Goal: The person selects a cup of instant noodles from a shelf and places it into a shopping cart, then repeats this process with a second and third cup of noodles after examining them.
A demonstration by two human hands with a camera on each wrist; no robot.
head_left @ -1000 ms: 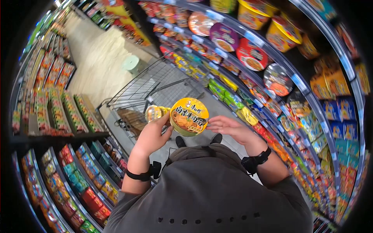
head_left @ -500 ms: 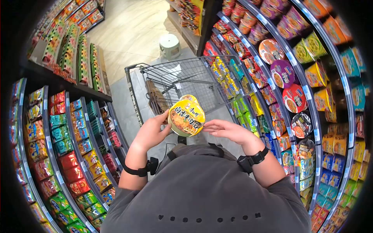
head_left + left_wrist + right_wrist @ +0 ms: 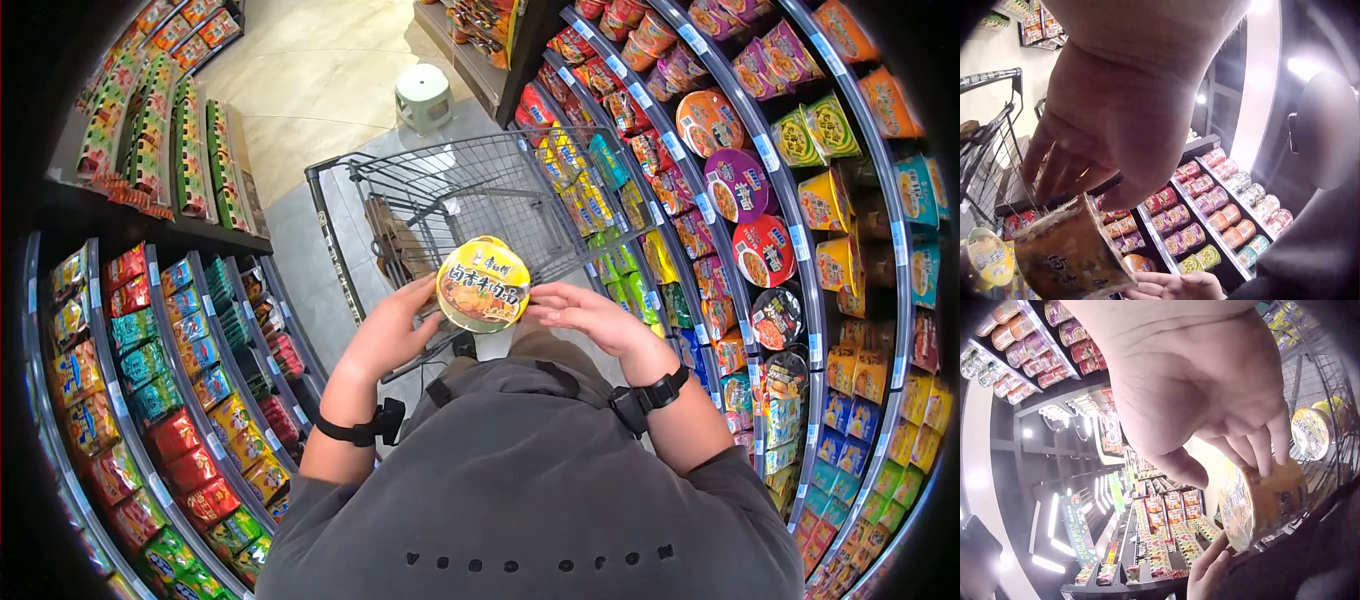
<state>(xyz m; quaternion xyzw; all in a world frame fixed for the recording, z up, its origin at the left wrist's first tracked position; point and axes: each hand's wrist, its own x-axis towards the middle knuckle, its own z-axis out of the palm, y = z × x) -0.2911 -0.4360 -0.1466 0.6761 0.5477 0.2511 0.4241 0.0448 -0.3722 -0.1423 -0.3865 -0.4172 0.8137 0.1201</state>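
An instant noodle bowl with a yellow lid printed in Chinese characters is held before the person's waist, lid facing up. The left hand grips its left side, thumb on the near side and fingers on the far side. At the other side the right hand rests its nearly straight fingertips against the bowl's wall; the right wrist view shows those fingers lying along the wall. Beyond it, more yellow noodle bowls sit in the wire cart, largely hidden behind the held one in the head view.
A black wire shopping cart stands just ahead, with a brown item at its left side. Shelves of noodle cups and packets line the right; packet shelves line the left. A pale green stool stands beyond the cart.
The head view has swung round, then settled, with the cart now more directly ahead. The held bowl's lid has turned slightly, its lettering now more level. Both hands stay at its sides.
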